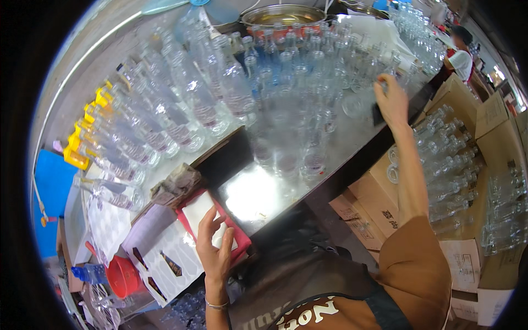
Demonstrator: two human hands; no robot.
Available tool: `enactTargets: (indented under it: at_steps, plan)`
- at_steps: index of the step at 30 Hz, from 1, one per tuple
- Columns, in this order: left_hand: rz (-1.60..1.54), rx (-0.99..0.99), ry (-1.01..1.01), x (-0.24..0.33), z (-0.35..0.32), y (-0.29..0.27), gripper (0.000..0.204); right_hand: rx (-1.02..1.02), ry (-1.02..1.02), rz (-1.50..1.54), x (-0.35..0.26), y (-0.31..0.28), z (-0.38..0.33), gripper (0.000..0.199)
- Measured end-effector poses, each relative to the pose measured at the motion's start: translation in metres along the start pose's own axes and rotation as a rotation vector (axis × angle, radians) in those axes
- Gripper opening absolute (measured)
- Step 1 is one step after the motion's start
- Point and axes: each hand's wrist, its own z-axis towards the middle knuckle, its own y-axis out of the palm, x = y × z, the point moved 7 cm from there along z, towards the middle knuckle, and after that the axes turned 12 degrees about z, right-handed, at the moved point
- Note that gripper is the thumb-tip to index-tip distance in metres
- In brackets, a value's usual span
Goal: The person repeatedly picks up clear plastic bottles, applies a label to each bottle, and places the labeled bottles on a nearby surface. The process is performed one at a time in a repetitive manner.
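My left hand (213, 245) is over a red tray (240, 242) holding a white pad (196, 208). Its thumb and fingers are apart, with nothing clearly gripped. My right hand (392, 102) reaches to the far right end of the metal table, fingers curled beside clear glass bottles (346, 66); whether a bottle is between them is hidden. A round clear glass base (352, 104) shows just left of that hand. More upright glass bottles (313, 157) stand in the middle of the table. To the left, several labelled bottles (192, 93) lean in rows.
Cardboard boxes of glass bottles (445, 154) stand right of the table (335, 159). A wide metal pan (283, 15) sits at the back. Patterned sheets (175, 264) and a red bucket (122, 276) are at lower left. Another person (461, 58) is far right.
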Motion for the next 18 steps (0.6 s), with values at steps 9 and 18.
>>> enactTargets:
  at_steps: [9, 18]
  plan:
    - [-0.288, -0.253, 0.155, 0.023, 0.008, 0.012, 0.077, -0.940, -0.058, 0.951, -0.258, 0.023, -0.078, 0.025]
    - [-0.611, -0.012, -0.219, -0.043, 0.008, -0.030, 0.066, -1.002, 0.214, 1.330, -0.343, 0.185, -0.144, 0.044]
